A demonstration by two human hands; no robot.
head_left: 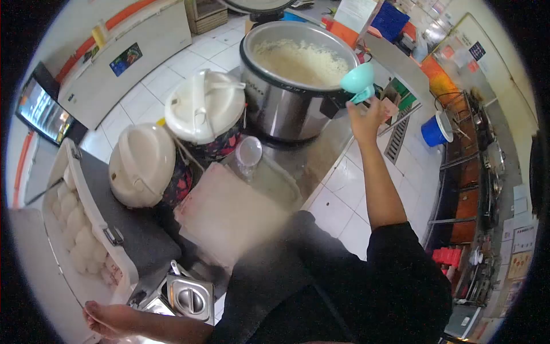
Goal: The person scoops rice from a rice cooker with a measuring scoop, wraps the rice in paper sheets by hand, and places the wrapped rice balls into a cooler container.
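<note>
My right hand (366, 117) is closed around the handle of a turquoise scoop (358, 78), held up at the right rim of a large rice cooker (281, 114). The cooker stands uncovered, with cooked rice (303, 60) inside. At the lower left, my left hand (107, 319) has its fingers curled at the edge of a white cooler lid (34, 264). Beside it, the opened white cooler (127, 269) holds several white wrapped bundles (80, 226).
Two cream-lidded insulated containers (203, 109) (142, 163) stand left of the cooker. A clear cup (248, 151) and a stack of paper sheets (229, 209) lie in front. Nearer are lidded steel pans (192, 298). A blue bucket (435, 129) sits on the tiled floor.
</note>
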